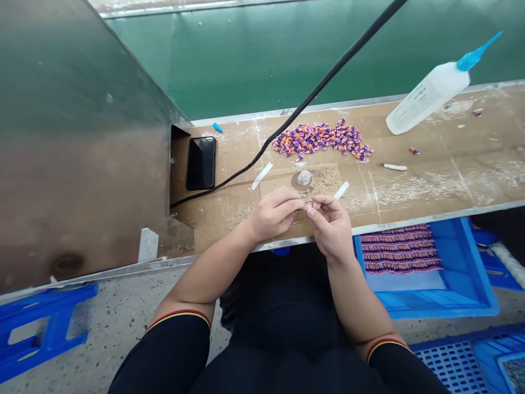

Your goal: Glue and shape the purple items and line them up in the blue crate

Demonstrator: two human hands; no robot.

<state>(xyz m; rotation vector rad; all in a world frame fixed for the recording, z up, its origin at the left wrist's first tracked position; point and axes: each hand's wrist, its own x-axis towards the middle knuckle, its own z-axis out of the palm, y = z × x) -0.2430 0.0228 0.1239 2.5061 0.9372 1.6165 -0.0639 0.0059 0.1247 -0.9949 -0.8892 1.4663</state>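
Observation:
My left hand (274,212) and my right hand (330,224) meet fingertip to fingertip over the near edge of the brown worktop (430,180). Both are closed in a pinch on a tiny piece between them, too small to name. A white strip (341,190) sticks out just behind my right hand's fingers; I cannot tell whether the hand holds it. Right behind the hands sits a small clear round cap (304,177). Farther back lies a heap of small purple and orange pieces (322,139).
A black phone (200,162) lies at the left of the worktop, with a black cable (311,98) running across. A white squeeze bottle (430,93) with a blue nozzle lies at the right. A blue crate (459,284) under the bench holds rows of purple pieces. A second white strip (261,176) lies near the cable.

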